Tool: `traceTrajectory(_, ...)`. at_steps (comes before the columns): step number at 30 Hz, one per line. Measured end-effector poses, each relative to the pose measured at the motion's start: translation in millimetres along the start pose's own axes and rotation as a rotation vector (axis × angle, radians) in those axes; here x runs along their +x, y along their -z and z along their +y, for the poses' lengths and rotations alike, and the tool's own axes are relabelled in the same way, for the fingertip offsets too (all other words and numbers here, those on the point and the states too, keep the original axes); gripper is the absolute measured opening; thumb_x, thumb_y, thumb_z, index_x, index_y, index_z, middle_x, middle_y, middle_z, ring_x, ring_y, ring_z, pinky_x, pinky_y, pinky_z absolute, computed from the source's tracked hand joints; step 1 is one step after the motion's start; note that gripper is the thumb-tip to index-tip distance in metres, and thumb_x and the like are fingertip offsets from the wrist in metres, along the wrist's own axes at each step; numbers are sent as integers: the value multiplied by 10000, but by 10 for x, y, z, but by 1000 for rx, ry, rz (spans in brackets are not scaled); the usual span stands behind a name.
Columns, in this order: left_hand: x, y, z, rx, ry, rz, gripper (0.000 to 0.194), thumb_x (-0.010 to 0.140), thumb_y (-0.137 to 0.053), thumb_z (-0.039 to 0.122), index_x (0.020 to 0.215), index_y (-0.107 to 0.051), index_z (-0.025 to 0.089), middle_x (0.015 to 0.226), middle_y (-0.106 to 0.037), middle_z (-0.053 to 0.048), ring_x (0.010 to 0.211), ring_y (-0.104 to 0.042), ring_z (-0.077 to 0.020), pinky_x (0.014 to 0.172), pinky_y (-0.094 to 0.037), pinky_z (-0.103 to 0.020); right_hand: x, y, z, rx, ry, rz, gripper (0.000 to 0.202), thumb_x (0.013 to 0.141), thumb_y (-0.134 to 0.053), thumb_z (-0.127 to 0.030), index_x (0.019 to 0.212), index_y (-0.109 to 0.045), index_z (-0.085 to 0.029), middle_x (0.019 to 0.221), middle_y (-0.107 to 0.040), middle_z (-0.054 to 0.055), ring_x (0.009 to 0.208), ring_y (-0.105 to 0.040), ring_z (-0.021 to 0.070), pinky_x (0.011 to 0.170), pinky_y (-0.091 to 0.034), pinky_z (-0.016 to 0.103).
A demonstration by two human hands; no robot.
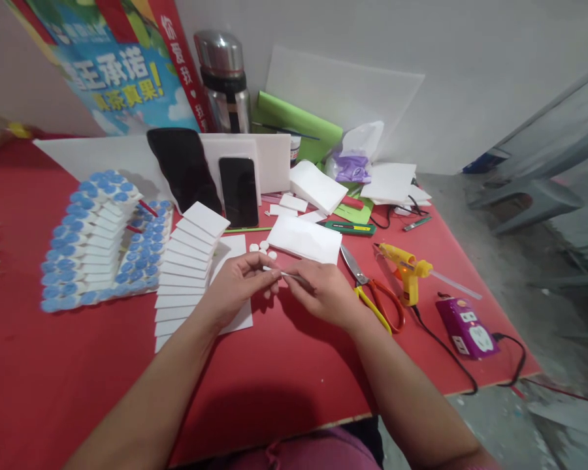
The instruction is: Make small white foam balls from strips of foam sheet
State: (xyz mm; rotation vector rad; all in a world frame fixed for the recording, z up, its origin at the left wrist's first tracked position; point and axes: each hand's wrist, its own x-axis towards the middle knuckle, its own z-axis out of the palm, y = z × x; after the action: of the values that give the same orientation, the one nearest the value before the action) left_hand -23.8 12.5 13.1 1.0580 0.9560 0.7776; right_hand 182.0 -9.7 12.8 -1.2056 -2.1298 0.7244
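Observation:
My left hand [242, 282] and my right hand [323, 290] meet over the front of the red table. Between their pinched fingertips is a small thin white piece [273, 269], mostly hidden by the fingers. Several small white discs [255, 248] lie just behind my left fingers. Beside my left wrist, white rectangular cards [186, 277] fan out as curved steps, partly over a white sheet [238, 316]. A stack of white cards [306, 238] lies behind my right hand. Scissors [367, 284] with red and yellow handles rest to its right.
On the left stands a white stepped model with blue discs [63, 277]. Two phones [240, 192] lean on white board at the back. A green cutter [350, 228], yellow glue gun [406, 267] and purple power box [468, 326] with cords lie right. Behind stands a steel flask [230, 108].

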Motion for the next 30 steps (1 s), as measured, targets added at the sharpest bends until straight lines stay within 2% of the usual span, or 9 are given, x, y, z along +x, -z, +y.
traceTrajectory(3,6,-5,-1,-12,12,22,324,802,-863,405,897,-683,153,627,-686,4,555,-606,-108,539,-534,-216,2,-21,8,-40,27,-7,201,1040,-532,-270,1096,-715,-207,976,-786,87,914,-714,221,810,-481,306)
traceTrajectory(6,11,5,-4,0,10,31,312,792,-866,390,896,-690,153,609,-677,4,545,-608,-120,522,-532,-229,10,-32,4,-17,-4,-2,192,1032,-556,-284,1101,-715,-202,971,-784,85,887,-709,216,799,-482,304)
traceTrajectory(12,10,27,-16,50,-9,16,312,806,-850,396,917,-695,149,648,-700,-14,584,-621,-121,570,-526,-233,23,-23,-3,168,-113,36,153,992,-611,-299,992,-727,-199,901,-760,36,726,-636,153,683,-440,265)
traceTrajectory(18,16,20,-43,116,-19,17,295,823,-815,390,950,-686,157,726,-711,-28,655,-651,-149,619,-525,-269,23,-18,22,192,-177,55,153,956,-628,-327,915,-688,-192,803,-696,8,666,-568,135,623,-387,259)
traceTrajectory(21,6,15,-33,307,-127,43,195,857,-764,342,924,-710,167,821,-720,-35,714,-647,-150,654,-511,-274,34,-15,25,208,-198,30,152,937,-630,-323,895,-687,-188,791,-680,2,661,-541,129,622,-377,260)
traceTrajectory(25,-16,-5,-35,604,-369,35,58,907,-673,237,893,-698,186,846,-693,-18,737,-601,-144,678,-470,-279,66,2,14,326,-304,2,120,863,-654,-287,808,-666,-180,733,-639,-13,651,-508,116,605,-376,244)
traceTrajectory(28,-23,-19,-55,778,-584,15,71,953,-606,176,907,-660,187,868,-677,-27,763,-592,-152,702,-459,-289,85,26,-4,560,-493,-49,175,821,-691,-341,770,-621,-189,618,-596,-34,542,-469,96,516,-354,222)
traceTrajectory(30,-26,-24,-65,860,-722,-8,90,973,-574,141,924,-632,189,876,-669,-37,809,-612,-167,729,-466,-296,88,45,-15,749,-633,-115,234,804,-714,-397,775,-585,-204,522,-548,-63,417,-372,75,414,-275,212)
